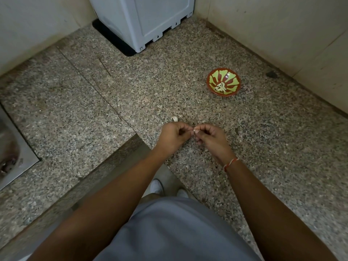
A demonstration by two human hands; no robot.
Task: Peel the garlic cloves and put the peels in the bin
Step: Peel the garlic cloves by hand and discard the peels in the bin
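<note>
Head view, looking down over a speckled granite worktop (188, 59) set into a corner of pale tiled walls.

Both hands raised just above the worktop near its inner edge, knuckles up, fingertips meeting. Left hand (174, 136) curled, thumb and forefinger pinching toward the middle. Right hand (210, 137) likewise curled, fingertips pinched on a small pale garlic clove (194, 130) held between the two hands; only a sliver of it visible, so how much skin remains cannot be told. Red and white thread band (230, 163) round the right wrist.

Just beyond the left hand, a second garlic clove (174, 118) lying loose on the worktop. A pale scrap (203, 121) beside it, just past the right hand, too small to tell whether peel or clove.

Farther off to the right, well apart from the hands, a small red bowl (223, 82) with a green pattern, upright on the worktop near the right wall, holding a few pale pieces (220, 87) at its bottom, seemingly peeled garlic.

At the back, in the corner, a white plastic appliance (146, 21) standing on a black mat (111, 37). At the far left edge, part of a steel sink (11, 147) sunk into the worktop.

Below, grey clothing (175, 232) and two white shoes (156, 186) on the floor. No bin to be made out anywhere.
</note>
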